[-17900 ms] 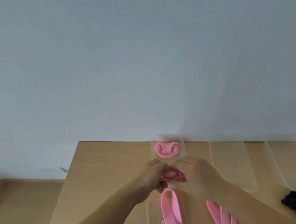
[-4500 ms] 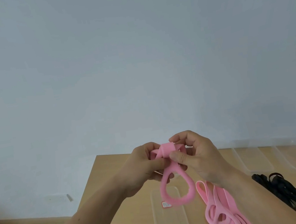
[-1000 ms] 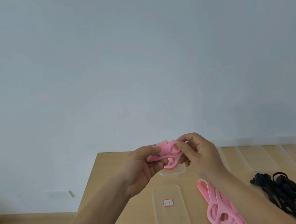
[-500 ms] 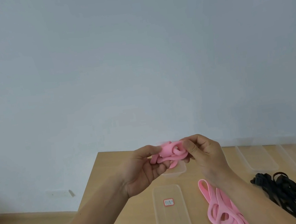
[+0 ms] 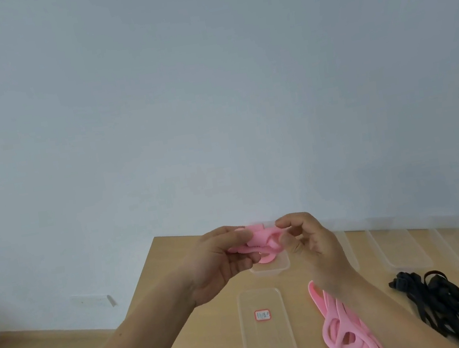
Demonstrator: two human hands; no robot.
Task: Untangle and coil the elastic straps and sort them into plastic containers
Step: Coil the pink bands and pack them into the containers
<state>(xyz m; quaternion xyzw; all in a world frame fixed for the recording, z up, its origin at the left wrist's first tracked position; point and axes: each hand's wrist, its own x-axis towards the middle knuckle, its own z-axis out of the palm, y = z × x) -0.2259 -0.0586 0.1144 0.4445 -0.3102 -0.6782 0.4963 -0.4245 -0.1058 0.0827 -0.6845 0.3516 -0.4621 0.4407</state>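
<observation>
Left hand [image 5: 221, 264]: curled, pinching left end of coiled pink strap [image 5: 262, 240]. Strap: held aloft between hands, long axis left-right, apparently just above clear container [image 5: 270, 267] on tabletop [image 5: 299, 312]. Right hand [image 5: 313, 246]: pinching right end, equally near.

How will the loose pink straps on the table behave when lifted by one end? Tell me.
Probably floppy: the pink straps lie in limp, overlapping loops on the table. Likely to come up tangled, since the loops cross one another. Perhaps springy: the left hand and right hand both pinch the coiled pink strap, as if it would uncoil.
</observation>
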